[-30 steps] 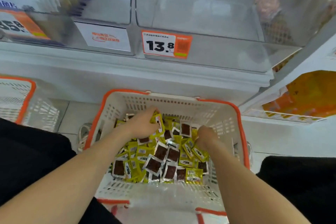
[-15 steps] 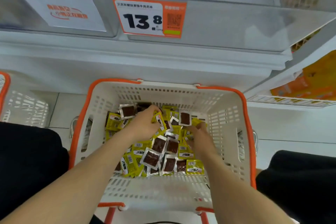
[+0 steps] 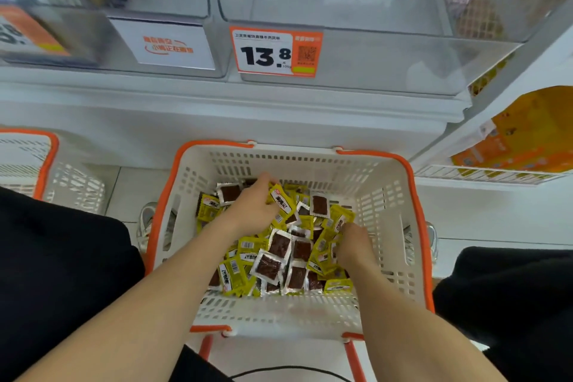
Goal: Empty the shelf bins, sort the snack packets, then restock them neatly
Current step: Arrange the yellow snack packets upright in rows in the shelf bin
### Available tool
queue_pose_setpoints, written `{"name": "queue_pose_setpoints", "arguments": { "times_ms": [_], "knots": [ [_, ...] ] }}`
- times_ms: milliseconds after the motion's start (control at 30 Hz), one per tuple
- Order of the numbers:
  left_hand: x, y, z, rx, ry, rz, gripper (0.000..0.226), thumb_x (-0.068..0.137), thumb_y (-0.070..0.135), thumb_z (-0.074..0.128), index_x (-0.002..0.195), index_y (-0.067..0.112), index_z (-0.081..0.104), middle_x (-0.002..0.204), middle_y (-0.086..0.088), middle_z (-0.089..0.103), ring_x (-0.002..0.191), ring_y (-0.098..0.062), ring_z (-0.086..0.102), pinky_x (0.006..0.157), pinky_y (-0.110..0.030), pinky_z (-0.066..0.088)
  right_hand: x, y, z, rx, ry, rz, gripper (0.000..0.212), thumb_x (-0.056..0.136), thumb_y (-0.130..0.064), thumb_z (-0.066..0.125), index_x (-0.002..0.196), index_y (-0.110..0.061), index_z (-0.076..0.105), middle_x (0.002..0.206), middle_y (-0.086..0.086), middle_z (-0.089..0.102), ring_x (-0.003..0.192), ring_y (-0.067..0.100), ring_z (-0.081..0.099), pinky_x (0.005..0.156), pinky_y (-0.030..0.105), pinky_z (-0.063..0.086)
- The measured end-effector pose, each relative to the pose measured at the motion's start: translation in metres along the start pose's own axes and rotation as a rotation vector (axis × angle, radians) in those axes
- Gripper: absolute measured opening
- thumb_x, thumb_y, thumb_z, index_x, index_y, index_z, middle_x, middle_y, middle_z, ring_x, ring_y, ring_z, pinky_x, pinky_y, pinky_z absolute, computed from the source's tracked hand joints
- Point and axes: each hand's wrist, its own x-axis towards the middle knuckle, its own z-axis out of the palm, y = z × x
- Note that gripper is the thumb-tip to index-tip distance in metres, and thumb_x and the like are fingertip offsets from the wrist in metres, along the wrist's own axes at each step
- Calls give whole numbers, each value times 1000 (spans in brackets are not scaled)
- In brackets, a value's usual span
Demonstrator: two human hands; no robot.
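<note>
White plastic basket, orange rim (image 3: pixel 384 201), frame centre: pile of small yellow and clear snack packets (image 3: pixel 276 260) inside. Left hand (image 3: pixel 251 206) grasps packets at pile top. Right hand (image 3: pixel 355 243) at pile's right, fingers hidden, grip unclear.

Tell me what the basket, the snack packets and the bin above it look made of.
Basket: rigid moulded plastic, matt white with slotted walls and an orange rim. Snack packets: thin glossy film, probably plastic or foil laminate, crinkled with shiny silvery edges. Bin: clear hard plastic, possibly acrylic; see-through with soft reflections.
</note>
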Motion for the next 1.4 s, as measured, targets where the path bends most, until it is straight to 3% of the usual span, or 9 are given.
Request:
{"name": "queue_pose_setpoints", "arguments": {
  "times_ms": [133,300,467,633,800,900,1100,1267,1400],
  "knots": [
    [-5,8,2,6,6,22,40,105,5,48,137,28,39,101,-20,62,54,-16,46,52,-35,40,-1,-16,-22,122,-89,22,50,94,-18,74,140,-11,57,133,14,63,121,33,63,88,34,54],
    [-13,18,-9,-18,137,91,47,105,6,49,141,36,44,118,-10,64,60,-21,53,60,-44,57,-8,-45,-82,575,-129,-63,26,94,-13,71,120,-13,73,95,11,75,78,24,70,71,41,59],
    [-33,35,-26,-119,162,133,45,106,6,46,130,45,49,107,-26,62,67,-34,60,67,-50,60,-51,-95,-143,1165,-207,-293,24,102,-5,63,122,-15,71,95,6,78,80,20,74,67,34,58],
    [-60,71,-38,-538,139,166,31,114,18,40,135,38,49,127,-12,68,103,-21,76,96,-46,61,-90,-128,-160,883,76,-498,19,98,-10,70,113,-20,75,95,1,80,84,16,77,75,31,62],
    [-85,96,-53,-730,140,295,33,110,16,52,139,27,45,131,-13,67,111,-30,74,92,-46,62,-127,-154,-192,743,242,-659,8,88,-23,82,88,-27,74,88,-3,78,83,16,76,79,46,63],
    [-101,111,-67,-705,174,422,34,110,10,48,137,30,49,137,-7,62,115,-27,72,91,-44,62,-140,-162,-214,617,380,-638,33,79,-44,86,72,-21,63,69,-5,69,65,13,68,64,35,55],
    [-125,148,-80,-585,307,616,30,113,23,38,134,41,50,137,-1,60,112,-28,71,87,-48,63,-183,-180,-242,226,537,-779,27,105,-39,51,127,-26,56,86,7,73,79,32,69,70,42,54],
    [-135,170,-87,-567,326,629,32,111,23,47,130,47,49,124,9,64,109,-18,68,88,-46,63,-210,-191,-262,-80,859,-835,38,110,-41,39,115,-9,60,110,17,66,104,40,64,76,43,48],
    [-138,194,-101,-599,288,617,53,89,15,47,135,40,44,116,-4,65,96,-15,67,83,-30,59,-208,-196,-276,85,682,-1150,28,105,-24,39,122,-10,57,95,9,66,81,29,60,70,41,47]
  ]
}}
